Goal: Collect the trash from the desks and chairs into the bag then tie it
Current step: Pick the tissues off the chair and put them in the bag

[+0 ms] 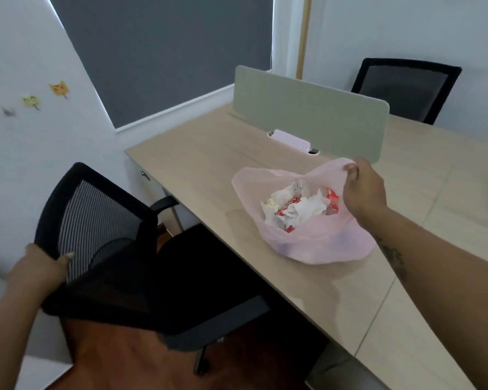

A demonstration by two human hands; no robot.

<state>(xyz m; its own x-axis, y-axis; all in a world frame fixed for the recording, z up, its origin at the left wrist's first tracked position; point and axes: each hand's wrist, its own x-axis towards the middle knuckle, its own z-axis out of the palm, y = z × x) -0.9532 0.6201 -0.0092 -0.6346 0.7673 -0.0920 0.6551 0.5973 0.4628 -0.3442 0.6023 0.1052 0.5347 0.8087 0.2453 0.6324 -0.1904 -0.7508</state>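
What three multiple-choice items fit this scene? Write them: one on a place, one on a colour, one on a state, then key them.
1. Where does the bag sit?
A. on the chair seat
B. on the desk
C. on the floor

2. What colour is the bag?
A. pink
B. black
C. green

3. What is the bag's state?
A. tied shut
B. empty
C. open, with trash inside

Key: 1 B, it rests on the desk near its front edge. 2 A, its plastic is translucent pink. 3 C, the right hand lifts its rim, showing the crumpled paper and red wrappers; the left hand grips the chair back.
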